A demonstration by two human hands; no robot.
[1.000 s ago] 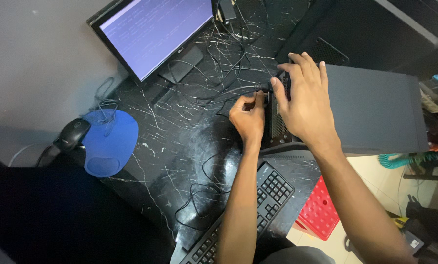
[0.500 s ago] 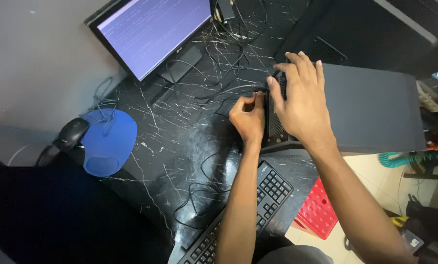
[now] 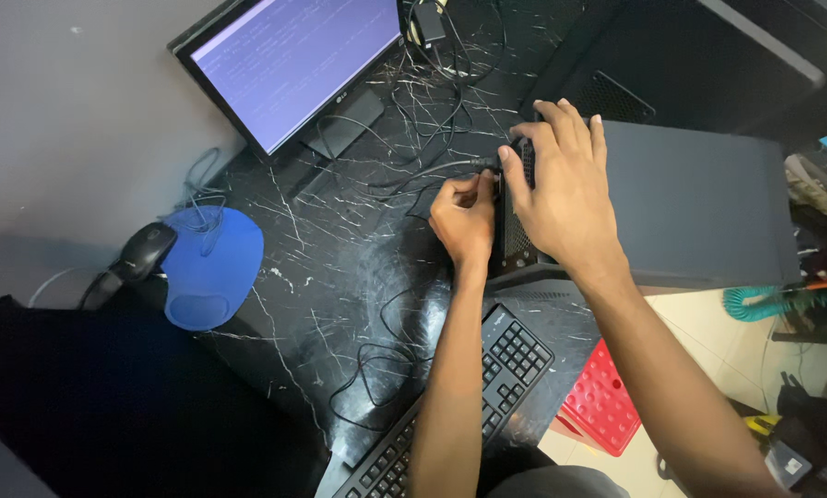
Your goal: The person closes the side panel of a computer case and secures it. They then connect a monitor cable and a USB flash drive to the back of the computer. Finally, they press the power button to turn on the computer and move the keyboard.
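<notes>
The left hand (image 3: 464, 217) pinches a black cable plug (image 3: 483, 166) at the rear face of the dark grey rectangular computer case (image 3: 690, 198). The right hand (image 3: 565, 189) rests spread-fingered on that case's rear edge, gripping it loosely beside the plug.

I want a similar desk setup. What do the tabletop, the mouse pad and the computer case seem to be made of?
Tabletop: looks like polished black marble or a marble-look laminate, given its gloss and white veining. Mouse pad: matte blue, probably fabric over foam, with a raised wrist cushion. Computer case: flat, matte dark grey panel, likely painted sheet metal; the look leaves plastic open.
</notes>
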